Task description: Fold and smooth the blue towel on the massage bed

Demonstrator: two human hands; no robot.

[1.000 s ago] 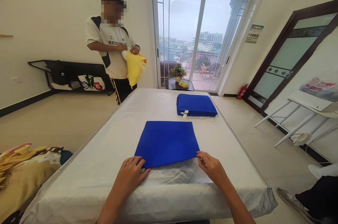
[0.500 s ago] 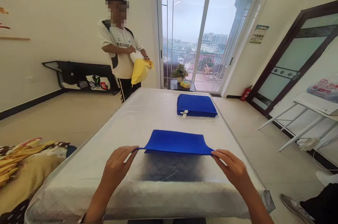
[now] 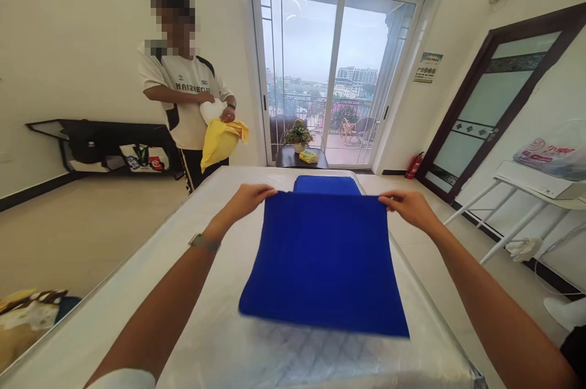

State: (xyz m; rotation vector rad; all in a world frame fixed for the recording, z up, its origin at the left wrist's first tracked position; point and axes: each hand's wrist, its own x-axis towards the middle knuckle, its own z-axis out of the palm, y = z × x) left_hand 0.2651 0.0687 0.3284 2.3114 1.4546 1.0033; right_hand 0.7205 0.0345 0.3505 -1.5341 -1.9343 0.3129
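Observation:
A blue square of folded cloth (image 3: 327, 261) hangs spread out between my two hands, above the plastic-covered mattress (image 3: 201, 309). My left hand (image 3: 251, 199) pinches its far left corner, and my right hand (image 3: 407, 204) pinches the far right corner. The near edge of the cloth sags toward me, over the mattress. Behind it, a stack of the same blue cloth (image 3: 326, 184) lies at the mattress's far end, partly hidden by the piece I hold.
Beyond the mattress on the left stands a person (image 3: 183, 90) handling a yellow bag (image 3: 222, 141). A small dark table (image 3: 281, 158) with a potted plant (image 3: 299, 134) is by the sliding door. At right is a white table (image 3: 526, 184); bedding (image 3: 32, 328) lies at lower left.
Both my hands have moved forward and up with the blue cloth. It was seen nearly edge-on before; now its broad face shows. My view has shifted slightly to the right.

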